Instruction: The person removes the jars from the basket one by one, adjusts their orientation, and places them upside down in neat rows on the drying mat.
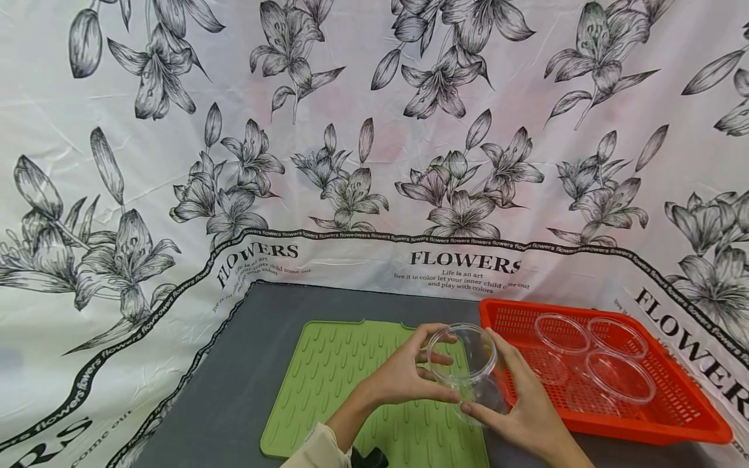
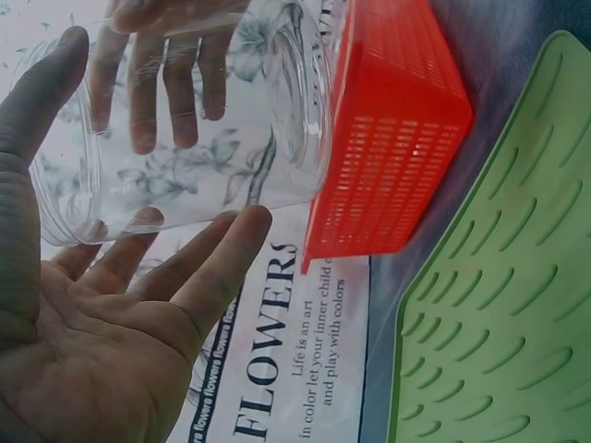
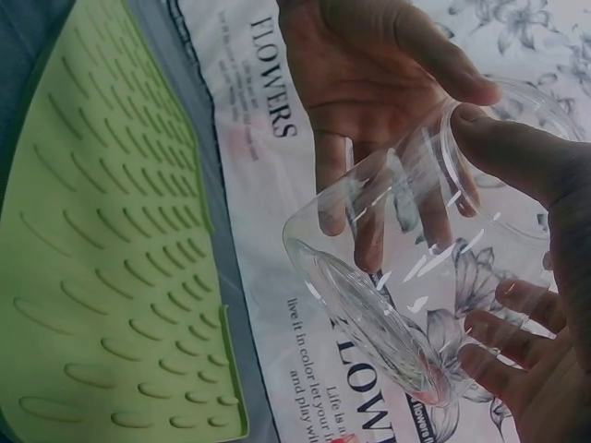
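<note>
A clear, empty-looking jar [image 1: 465, 374] with a round, ridged mouth is held up between both hands, above the right part of the green mat. My left hand [image 1: 400, 376] grips it from the left, fingers around the far side and thumb on the near side. From the right, my right hand [image 1: 529, 413] grips the same jar, its thumb near the left thumb. In the left wrist view the transparent wall of the jar [image 2: 212, 185] shows fingers through it. The right wrist view has the jar [image 3: 369, 217] tilted, with its rounded base toward the mat.
A green ridged mat [image 1: 333, 383] lies on the dark grey table [image 1: 222, 364]. To the right stands a red perforated basket [image 1: 643, 432] with three clear round jars [image 1: 621, 378] in it. Behind hangs a white cloth [image 1: 363, 260] printed with flowers. A small black object [image 1: 370, 458] shows by the left wrist.
</note>
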Tool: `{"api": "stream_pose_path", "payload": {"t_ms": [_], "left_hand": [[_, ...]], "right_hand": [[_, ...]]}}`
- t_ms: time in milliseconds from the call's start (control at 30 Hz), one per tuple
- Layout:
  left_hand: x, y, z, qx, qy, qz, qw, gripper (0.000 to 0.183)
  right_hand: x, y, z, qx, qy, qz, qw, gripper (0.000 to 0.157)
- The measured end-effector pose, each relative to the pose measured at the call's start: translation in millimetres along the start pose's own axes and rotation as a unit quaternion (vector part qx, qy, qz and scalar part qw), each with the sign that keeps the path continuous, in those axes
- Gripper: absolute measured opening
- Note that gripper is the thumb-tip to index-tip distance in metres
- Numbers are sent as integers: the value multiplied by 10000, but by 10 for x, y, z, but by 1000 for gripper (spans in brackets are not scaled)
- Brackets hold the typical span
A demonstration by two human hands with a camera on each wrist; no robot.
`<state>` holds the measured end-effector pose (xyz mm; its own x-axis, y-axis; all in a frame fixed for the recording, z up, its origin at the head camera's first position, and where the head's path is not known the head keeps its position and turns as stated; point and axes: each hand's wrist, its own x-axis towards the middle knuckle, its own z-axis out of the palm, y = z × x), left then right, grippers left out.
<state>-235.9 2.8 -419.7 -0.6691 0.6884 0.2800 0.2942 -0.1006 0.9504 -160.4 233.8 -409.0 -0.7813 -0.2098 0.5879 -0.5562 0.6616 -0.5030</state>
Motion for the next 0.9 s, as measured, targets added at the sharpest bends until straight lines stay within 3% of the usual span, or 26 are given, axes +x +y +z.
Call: {"api": "stream_pose_path", "payload": {"t_ms": [667, 900], "left_hand": [[-28, 4, -18, 0, -58, 83, 9999, 101], [-18, 108, -11, 712, 172, 44, 9973, 104]], "right_hand": [[20, 8, 28, 119, 21, -7, 9999, 117], [15, 14, 52, -111, -13, -210, 9997, 118]]}}
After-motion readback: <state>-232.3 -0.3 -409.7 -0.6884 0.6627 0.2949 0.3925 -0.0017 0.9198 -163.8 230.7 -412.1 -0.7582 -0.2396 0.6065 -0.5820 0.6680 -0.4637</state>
